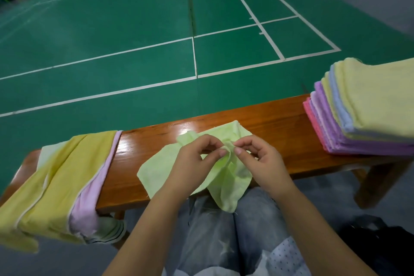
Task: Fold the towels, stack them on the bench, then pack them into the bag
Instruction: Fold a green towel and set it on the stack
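Pale green cloth is what I am working now: a light green towel is lying rumpled across the middle of the wooden bench, its near corner hanging off the front edge over my knees. Judging by what lies around it, I am sitting somewhere in the middle of the job. To my right, a stack of folded towels is resting on the bench end, pink at the bottom, purple and blue above, pale yellow on top, so a good share of the folding looks done. To my left, a heap of unfolded towels, yellow over pink with something striped beneath, is draping over the other end and waiting its turn. A dark bag is sitting on the floor by my right leg, and I am seeing nothing packed in it, though its inside is hidden from me. My left hand is pinching a raised edge of the green towel between thumb and forefinger, the other fingers curled. My right hand is pinching the same ridge just beside it, fingertips nearly meeting the left's, wrists angling inward above the bench's front edge.
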The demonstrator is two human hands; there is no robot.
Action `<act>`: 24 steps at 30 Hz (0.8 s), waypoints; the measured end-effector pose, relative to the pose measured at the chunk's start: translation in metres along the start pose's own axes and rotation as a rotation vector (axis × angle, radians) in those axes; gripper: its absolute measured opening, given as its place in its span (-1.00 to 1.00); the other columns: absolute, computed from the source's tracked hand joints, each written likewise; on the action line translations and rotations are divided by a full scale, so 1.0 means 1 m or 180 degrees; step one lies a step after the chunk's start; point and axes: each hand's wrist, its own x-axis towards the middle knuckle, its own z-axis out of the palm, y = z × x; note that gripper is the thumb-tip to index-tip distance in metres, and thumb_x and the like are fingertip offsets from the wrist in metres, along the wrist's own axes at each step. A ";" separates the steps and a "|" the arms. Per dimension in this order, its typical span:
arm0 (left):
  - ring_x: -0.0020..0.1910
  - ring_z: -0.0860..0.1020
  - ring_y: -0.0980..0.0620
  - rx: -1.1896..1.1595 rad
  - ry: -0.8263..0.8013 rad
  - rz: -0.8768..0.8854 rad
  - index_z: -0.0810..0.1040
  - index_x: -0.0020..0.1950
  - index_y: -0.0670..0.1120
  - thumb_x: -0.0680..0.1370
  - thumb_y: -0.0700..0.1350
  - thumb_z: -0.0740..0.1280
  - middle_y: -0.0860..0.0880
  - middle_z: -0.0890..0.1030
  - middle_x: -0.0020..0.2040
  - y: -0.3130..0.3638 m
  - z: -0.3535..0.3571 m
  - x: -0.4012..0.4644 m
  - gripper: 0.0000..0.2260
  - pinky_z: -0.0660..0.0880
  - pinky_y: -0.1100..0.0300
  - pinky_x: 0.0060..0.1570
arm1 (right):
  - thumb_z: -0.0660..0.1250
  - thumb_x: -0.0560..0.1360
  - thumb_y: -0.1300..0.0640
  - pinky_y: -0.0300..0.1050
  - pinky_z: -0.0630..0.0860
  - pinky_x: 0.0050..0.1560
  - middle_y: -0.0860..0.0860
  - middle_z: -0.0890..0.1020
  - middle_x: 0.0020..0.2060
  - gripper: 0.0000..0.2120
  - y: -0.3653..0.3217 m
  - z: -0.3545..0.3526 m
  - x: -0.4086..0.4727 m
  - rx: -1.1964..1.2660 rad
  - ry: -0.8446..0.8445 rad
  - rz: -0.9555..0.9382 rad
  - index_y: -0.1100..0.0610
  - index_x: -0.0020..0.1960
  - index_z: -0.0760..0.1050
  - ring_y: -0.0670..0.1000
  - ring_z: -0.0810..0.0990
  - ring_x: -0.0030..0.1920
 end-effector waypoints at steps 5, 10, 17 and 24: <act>-0.19 0.56 0.22 -0.0033 -0.0049 0.0091 0.57 -0.20 0.01 0.47 -0.17 0.46 0.16 0.62 -0.21 0.001 0.003 -0.002 -0.88 0.49 0.36 -0.10 | 0.34 0.51 0.28 -0.22 0.54 -0.12 -0.11 0.64 -0.18 -0.82 0.004 0.000 0.001 0.0084 -0.0146 0.0052 0.00 -0.13 0.56 -0.10 0.59 -0.07; -0.19 0.55 0.26 0.0099 0.0016 0.0050 0.52 -0.22 0.07 0.48 -0.14 0.44 0.25 0.60 -0.21 0.000 0.007 -0.002 -0.84 0.49 0.33 -0.13 | 0.31 0.51 0.29 -0.16 0.54 -0.04 -0.07 0.63 -0.18 -0.81 0.007 0.001 0.001 0.0228 -0.0265 0.0167 0.01 -0.13 0.55 -0.04 0.59 -0.04; -0.15 0.54 0.21 0.0125 0.0134 -0.0176 0.50 -0.18 0.04 0.47 -0.15 0.45 0.09 0.57 -0.17 -0.010 0.013 0.004 -0.85 0.50 0.31 -0.18 | 0.48 0.39 0.18 -0.21 0.54 -0.11 -0.08 0.62 -0.25 -0.84 0.010 -0.002 0.003 0.0230 -0.0374 0.0294 0.09 -0.11 0.52 -0.09 0.58 -0.15; 0.16 0.50 0.02 0.1706 -0.0038 -0.0361 0.57 0.21 -0.10 0.59 -0.17 0.26 -0.01 0.56 0.17 -0.035 -0.011 0.041 -0.79 0.36 0.30 0.06 | 0.41 0.44 0.33 -0.04 0.51 -0.05 0.02 0.60 -0.20 -0.78 0.032 -0.015 0.010 0.0215 -0.0234 0.0663 0.04 -0.05 0.51 -0.01 0.52 -0.12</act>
